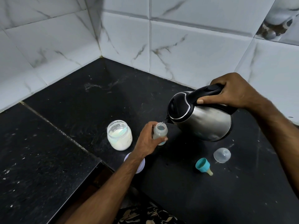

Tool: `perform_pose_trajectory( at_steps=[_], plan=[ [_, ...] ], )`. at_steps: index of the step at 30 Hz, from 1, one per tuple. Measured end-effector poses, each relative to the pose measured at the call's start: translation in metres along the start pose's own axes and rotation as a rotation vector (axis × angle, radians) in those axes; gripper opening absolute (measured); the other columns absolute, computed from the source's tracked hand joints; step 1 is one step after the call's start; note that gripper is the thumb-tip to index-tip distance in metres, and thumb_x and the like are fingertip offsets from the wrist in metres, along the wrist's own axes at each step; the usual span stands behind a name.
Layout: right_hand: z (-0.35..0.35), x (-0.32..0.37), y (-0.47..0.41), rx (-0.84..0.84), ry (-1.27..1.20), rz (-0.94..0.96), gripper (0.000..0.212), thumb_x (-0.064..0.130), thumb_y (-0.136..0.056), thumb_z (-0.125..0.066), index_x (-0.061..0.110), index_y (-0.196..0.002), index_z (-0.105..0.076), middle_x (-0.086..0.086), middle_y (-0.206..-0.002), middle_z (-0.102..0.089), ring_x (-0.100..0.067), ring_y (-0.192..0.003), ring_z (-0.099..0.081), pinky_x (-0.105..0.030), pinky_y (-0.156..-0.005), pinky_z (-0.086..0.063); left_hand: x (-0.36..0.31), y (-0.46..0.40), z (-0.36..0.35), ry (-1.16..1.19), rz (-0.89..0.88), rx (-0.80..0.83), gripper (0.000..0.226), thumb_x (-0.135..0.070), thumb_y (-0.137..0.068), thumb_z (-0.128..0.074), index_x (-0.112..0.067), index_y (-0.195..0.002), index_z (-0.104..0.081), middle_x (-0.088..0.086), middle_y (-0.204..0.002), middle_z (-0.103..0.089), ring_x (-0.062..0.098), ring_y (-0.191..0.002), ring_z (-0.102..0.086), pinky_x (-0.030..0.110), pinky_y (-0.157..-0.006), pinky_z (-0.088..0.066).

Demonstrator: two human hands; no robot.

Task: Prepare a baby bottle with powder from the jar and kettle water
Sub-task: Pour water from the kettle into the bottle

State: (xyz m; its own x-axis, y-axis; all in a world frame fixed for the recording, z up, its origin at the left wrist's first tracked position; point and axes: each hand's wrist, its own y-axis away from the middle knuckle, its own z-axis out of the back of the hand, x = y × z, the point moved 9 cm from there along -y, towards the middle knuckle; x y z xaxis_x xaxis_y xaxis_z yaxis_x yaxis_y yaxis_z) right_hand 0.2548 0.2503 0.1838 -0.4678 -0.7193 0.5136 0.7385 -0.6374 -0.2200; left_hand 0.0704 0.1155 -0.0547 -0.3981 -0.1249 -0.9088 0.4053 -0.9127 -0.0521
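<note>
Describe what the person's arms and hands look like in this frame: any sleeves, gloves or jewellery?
Both forearms are bare right to the frame edge, with no sleeves in view. The left hand and the right hand wear no gloves, and no rings, watch or bracelets show on the fingers or wrists. Only a dark patterned garment shows at the bottom edge.

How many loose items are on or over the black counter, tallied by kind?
Containers: 2, open glass powder jar and small translucent baby bottle
Kettles: 1, steel kettle with black lid
Lids and caps: 3, white jar lid, clear dome cap, teal teat collar
Total: 6
</note>
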Motion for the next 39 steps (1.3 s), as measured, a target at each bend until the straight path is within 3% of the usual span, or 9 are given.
perform_pose_trajectory(
  at_steps=[3,13,20,39],
  plan=[
    [0.0006,-0.0017,0.0002,-0.001,-0.015,-0.012,0.067,0.078,-0.046,-0.072,0.013,-0.062,-0.066,-0.011,-0.056,-0.060,-0.018,-0.054,-0.051,-0.030,-0.056,-0.039,-0.0005,0.0002,0.0004,0.009,-0.004,-0.006,0.060,-0.040,-0.067,-0.084,-0.028,-0.116,-0.052,-0.007,-0.115,-0.061,0.009,-0.107,-0.060,0.040,-0.094,-0.052],
    [-0.0008,-0.0033,-0.0014,0.006,-0.025,-0.015,0.067,0.077,-0.048,-0.074,0.012,-0.059,-0.063,-0.012,-0.055,-0.056,-0.015,-0.052,-0.046,-0.030,-0.054,-0.036,0.0017,-0.0006,-0.0005,0.013,0.001,-0.001,0.062,-0.042,-0.066,-0.084,-0.028,-0.116,-0.051,-0.007,-0.115,-0.062,0.011,-0.107,-0.061,0.043,-0.093,-0.053],
    [-0.0009,-0.0019,-0.0023,0.009,-0.015,-0.009,0.064,0.075,-0.050,-0.076,0.013,-0.057,-0.061,-0.007,-0.052,-0.054,-0.012,-0.049,-0.043,-0.030,-0.053,-0.034,0.0006,-0.0003,-0.0009,0.011,0.003,0.007,0.059,-0.032,-0.071,-0.086,-0.027,-0.118,-0.051,-0.008,-0.116,-0.062,0.009,-0.108,-0.060,0.039,-0.095,-0.052],
    [0.0019,-0.0054,-0.0023,0.011,0.015,0.005,0.076,0.081,-0.049,-0.071,0.007,-0.063,-0.064,-0.014,-0.057,-0.057,-0.019,-0.054,-0.048,-0.031,-0.054,-0.036,0.0024,-0.0010,0.0004,0.007,0.004,0.003,0.061,-0.035,-0.068,-0.087,-0.028,-0.117,-0.051,-0.009,-0.116,-0.062,0.008,-0.108,-0.060,0.039,-0.094,-0.053]
  ],
)
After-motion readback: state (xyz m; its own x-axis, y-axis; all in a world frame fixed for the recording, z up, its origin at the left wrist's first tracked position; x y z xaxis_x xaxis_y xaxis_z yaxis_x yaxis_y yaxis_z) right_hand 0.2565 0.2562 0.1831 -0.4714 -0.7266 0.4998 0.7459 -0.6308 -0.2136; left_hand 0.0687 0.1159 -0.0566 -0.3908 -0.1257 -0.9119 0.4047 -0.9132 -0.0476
